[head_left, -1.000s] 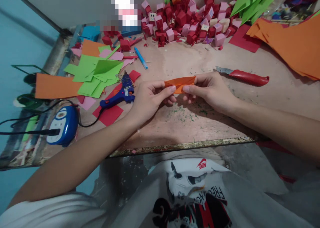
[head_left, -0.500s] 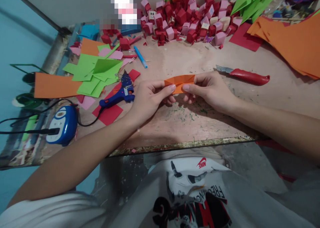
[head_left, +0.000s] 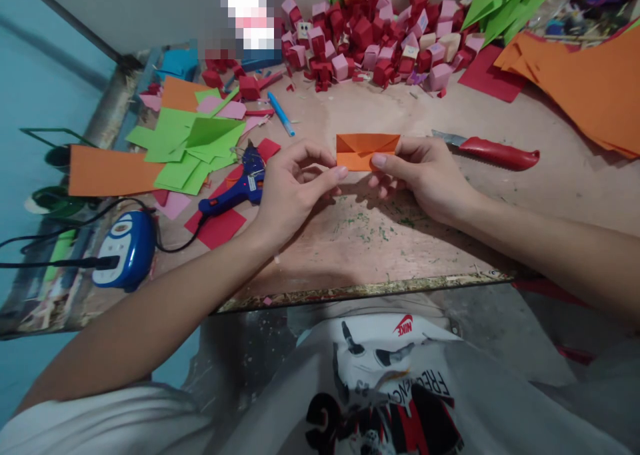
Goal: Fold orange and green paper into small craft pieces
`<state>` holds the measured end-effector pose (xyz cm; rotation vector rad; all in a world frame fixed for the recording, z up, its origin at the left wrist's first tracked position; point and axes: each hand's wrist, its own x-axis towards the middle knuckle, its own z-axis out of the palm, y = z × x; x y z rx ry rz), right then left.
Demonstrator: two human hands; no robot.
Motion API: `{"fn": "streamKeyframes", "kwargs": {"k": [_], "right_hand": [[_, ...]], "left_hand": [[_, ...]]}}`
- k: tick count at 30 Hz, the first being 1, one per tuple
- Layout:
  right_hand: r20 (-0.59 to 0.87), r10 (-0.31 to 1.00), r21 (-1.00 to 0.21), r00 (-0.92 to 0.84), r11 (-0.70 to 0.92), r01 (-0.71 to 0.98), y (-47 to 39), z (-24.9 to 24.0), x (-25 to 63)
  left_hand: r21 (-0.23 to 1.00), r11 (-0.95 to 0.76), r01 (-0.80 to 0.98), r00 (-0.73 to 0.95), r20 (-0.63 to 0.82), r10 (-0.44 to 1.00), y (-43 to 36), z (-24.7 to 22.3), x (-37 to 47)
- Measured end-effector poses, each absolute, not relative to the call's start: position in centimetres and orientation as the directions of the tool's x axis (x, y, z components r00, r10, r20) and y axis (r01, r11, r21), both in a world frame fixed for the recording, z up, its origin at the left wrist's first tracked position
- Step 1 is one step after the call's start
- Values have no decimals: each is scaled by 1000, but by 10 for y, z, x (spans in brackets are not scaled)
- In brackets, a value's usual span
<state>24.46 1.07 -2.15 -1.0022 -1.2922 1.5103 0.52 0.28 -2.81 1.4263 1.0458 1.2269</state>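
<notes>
A small folded piece of orange paper (head_left: 360,158) is held up over the table, creases and a triangular flap showing on its face. My right hand (head_left: 425,172) pinches its right end, thumb in front and fingers behind. At the lower left corner of the paper, the thumb and forefinger of my left hand (head_left: 295,182) close lightly on the edge. A blue glue gun (head_left: 235,194) lies beside my left hand, partly covered by it. Beyond my right hand rests a red-handled knife (head_left: 500,154), its blade pointing left.
Many red and pink paper boxes (head_left: 365,35) are heaped at the back. Green paper pieces (head_left: 185,142) and orange paper (head_left: 113,170) lie left; larger orange sheets (head_left: 590,95) lie right. A blue pen (head_left: 281,114) and a blue power socket (head_left: 137,248) with cords are also there.
The orange paper has moved slightly up and right and turned flatter toward me, showing more of its face. My left thumb has slid from its middle to the left corner.
</notes>
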Motion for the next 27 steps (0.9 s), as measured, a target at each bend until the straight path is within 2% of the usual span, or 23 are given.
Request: {"fn": "streamKeyframes", "kwargs": {"k": [11, 17, 23, 27], "right_hand": [[-7, 963, -993, -271, -38, -108, 11, -23, 245], [31, 972, -998, -233, 17, -64, 11, -21, 244], [27, 972, -997, -234, 10, -72, 10, -23, 243], [17, 965, -996, -262, -8, -92, 7, -20, 242]], "left_hand": [[981, -186, 55, 74, 181, 981, 3, -30, 9], [998, -67, -3, 63, 67, 996, 1, -26, 10], [998, 7, -62, 107, -1, 994, 2, -26, 7], [997, 61, -39, 214, -51, 975, 2, -24, 8]]}}
